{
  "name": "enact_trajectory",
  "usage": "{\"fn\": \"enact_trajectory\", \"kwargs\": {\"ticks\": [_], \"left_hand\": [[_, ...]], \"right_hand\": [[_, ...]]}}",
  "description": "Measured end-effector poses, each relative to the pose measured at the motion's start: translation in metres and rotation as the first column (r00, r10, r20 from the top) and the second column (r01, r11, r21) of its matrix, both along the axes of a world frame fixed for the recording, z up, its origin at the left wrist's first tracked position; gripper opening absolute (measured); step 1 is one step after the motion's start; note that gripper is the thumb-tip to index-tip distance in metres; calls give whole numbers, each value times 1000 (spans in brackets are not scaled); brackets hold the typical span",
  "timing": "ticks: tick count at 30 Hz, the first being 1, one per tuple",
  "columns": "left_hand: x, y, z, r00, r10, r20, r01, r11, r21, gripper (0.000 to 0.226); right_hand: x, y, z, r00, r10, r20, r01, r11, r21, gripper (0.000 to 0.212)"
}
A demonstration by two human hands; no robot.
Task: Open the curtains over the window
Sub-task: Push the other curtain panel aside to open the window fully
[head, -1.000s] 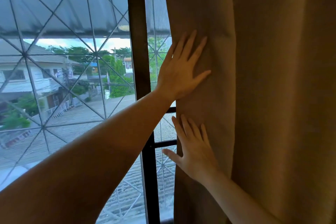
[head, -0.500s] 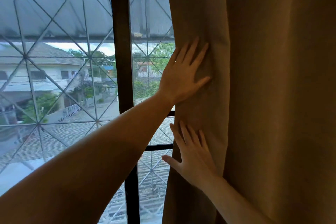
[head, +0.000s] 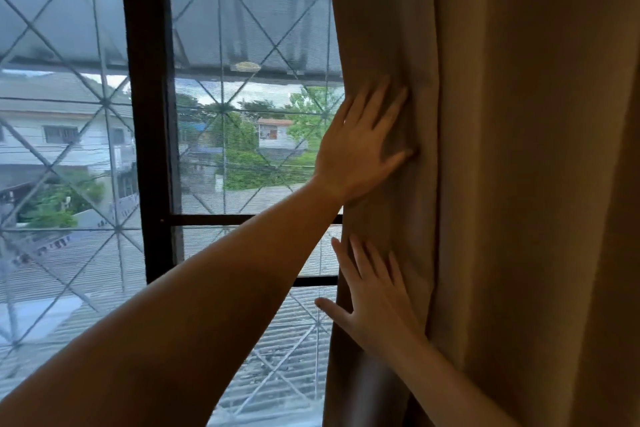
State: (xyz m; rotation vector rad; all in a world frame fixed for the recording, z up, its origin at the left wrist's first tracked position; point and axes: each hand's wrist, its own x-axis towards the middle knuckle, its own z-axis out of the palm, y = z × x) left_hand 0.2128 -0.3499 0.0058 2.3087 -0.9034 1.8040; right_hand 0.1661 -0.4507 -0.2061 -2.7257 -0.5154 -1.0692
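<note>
A beige curtain (head: 519, 156) hangs over the right half of the view, bunched in vertical folds. Its left edge runs down beside the uncovered window pane (head: 249, 28). My left hand (head: 360, 146) lies flat on the curtain's edge fold at mid height, fingers spread, palm pressing the cloth. My right hand (head: 375, 302) rests flat on the same fold lower down, fingers apart and pointing up, thumb out over the glass. Neither hand grips the fabric.
A dark window frame post (head: 149, 114) stands left of centre, with a horizontal bar (head: 242, 219) crossing below. A diamond-pattern metal grille (head: 69, 149) lies outside the glass, with houses, trees and a corrugated roof beyond.
The curtain's edge has slid to the right under both hands, and more of the pane right of the dark post is uncovered. Both hands stay flat on the cloth.
</note>
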Motion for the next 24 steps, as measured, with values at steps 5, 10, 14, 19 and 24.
{"fn": "enact_trajectory", "kwargs": {"ticks": [5,10,14,19,24], "left_hand": [[3,-39,-1,998,-59,-9,59,998,-11,83],[13,-68,1,995,-103,-9,103,995,-17,83],[23,-91,5,989,-148,11,148,989,1,83],[34,-115,10,986,-167,18,166,985,50,82],[41,-139,6,981,-195,2,195,979,53,83]], "right_hand": [[-2,-41,1,999,-41,-8,41,999,14,94],[1,-69,1,996,-87,5,87,996,5,94],[3,-84,7,988,-153,6,153,988,1,95],[7,-105,10,979,-205,15,206,979,-5,95],[8,-122,6,964,-267,12,267,964,-1,97]]}}
